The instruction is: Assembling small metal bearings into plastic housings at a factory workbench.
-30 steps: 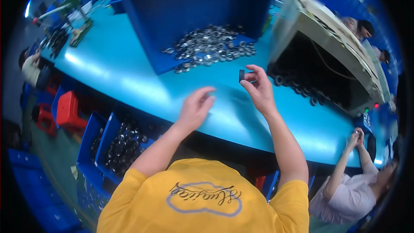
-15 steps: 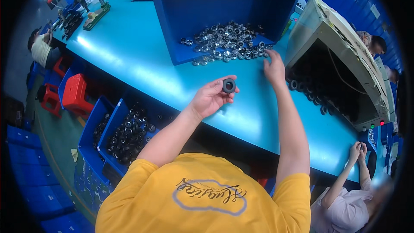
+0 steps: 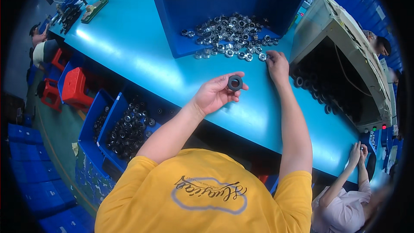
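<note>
My left hand (image 3: 217, 92) is raised above the table's front part and grips a black ring (image 3: 235, 83), thick-walled with an open centre, between thumb and fingers. Near the right end of the blue bin's mouth, my right hand (image 3: 278, 67) is closed, its thumb and fingertips pinching a small shiny round part mostly hidden by the fingers. Beside those fingertips lies another shiny round part (image 3: 262, 56). Many more clear and silvery round parts (image 3: 228, 32) are heaped in the tipped blue bin (image 3: 166, 21) and spill from its lip onto the table.
The turquoise table (image 3: 142, 56) runs across in front of me. At right stands a pale machine housing (image 3: 327, 21) with black rings (image 3: 311, 88) at its opening. Lower left, a blue crate (image 3: 113, 118) holds dark round parts. A co-worker's hands (image 3: 359, 153) work at far right. Red stools (image 3: 75, 88) stand left.
My right hand has drawn slightly back toward me, with its fingertips now closed at the edge of the shiny parts. The left hand with the black ring has shifted slightly right.
</note>
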Demonstrator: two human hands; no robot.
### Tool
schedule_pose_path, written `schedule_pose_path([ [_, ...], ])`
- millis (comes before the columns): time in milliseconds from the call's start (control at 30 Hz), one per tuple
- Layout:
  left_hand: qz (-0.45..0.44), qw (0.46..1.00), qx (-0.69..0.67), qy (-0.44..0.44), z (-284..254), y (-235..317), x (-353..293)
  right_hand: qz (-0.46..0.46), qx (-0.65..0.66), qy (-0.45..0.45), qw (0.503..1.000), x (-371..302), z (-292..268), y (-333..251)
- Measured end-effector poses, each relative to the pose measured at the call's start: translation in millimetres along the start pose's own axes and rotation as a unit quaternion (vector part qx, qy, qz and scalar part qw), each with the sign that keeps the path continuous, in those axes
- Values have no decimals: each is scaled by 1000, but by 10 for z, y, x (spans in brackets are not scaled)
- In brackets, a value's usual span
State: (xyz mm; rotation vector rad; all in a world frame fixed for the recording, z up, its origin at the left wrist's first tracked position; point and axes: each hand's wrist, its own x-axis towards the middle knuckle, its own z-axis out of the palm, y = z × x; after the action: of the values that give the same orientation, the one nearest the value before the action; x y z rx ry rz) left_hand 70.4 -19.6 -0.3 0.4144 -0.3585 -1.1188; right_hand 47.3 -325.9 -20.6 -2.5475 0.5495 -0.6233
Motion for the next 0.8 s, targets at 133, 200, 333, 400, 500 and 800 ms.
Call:
schedule_pose_path([
  [133,-1,1000,10,-1,12,-8,-20,29,98,-19,995,-249,-237,-291],
  [200,1,1000,14,-8,3,-16,-27,60,155,-33,985,-388,-382,-453],
  [333,-1,1000,23,-19,-41,-46,-26,145,481,-131,855,-636,-521,-635],
  [400,-6,999,31,-21,-32,-45,-23,169,557,-155,798,-723,-548,-676],
  [500,-8,999,39,-26,-13,-49,-27,193,619,-173,741,-808,-547,-696],
  [800,8,996,86,1,-8,-76,-42,204,680,-182,681,-931,-443,-674],
])
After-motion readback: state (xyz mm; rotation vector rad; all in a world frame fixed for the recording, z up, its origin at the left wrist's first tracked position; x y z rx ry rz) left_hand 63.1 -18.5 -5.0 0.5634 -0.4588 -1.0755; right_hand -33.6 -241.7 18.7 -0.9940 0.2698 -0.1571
